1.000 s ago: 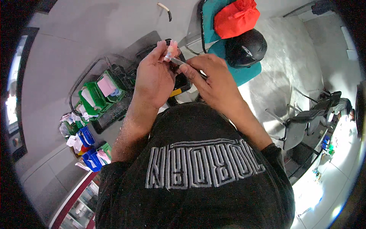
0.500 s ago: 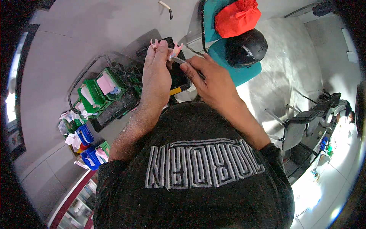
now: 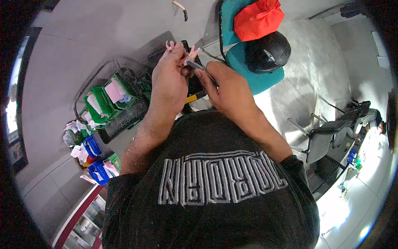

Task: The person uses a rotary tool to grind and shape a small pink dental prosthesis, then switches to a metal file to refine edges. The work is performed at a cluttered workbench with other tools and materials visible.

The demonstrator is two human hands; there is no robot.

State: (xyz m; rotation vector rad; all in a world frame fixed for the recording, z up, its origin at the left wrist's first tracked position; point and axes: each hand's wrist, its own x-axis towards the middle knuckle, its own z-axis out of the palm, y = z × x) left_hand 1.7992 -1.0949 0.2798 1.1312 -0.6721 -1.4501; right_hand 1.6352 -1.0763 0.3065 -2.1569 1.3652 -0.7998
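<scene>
My left hand (image 3: 169, 79) is closed around a small pink partial denture (image 3: 193, 53), whose pink prongs stick up on both sides of the thumb. The palm and fingers hide much of its middle. My right hand (image 3: 228, 85) grips a slim grey metal hand tool (image 3: 198, 66); its flat tip touches or nearly touches the lower right of the denture, and the contact point is too small to make out. Pale dust covers my left hand and forearm.
At left, green bins (image 3: 102, 101) hold folded papers beside blue bins (image 3: 92, 146). A teal chair (image 3: 265, 81) carries a black helmet (image 3: 268, 52) and a red bag (image 3: 259, 20). More chairs (image 3: 321, 143) stand at right. A black object with a yellow strip (image 3: 190, 98) lies below my hands.
My right hand has shifted slightly left and up, bringing the tool's tip more squarely against the denture. My left hand has tilted a little, still holding the denture.
</scene>
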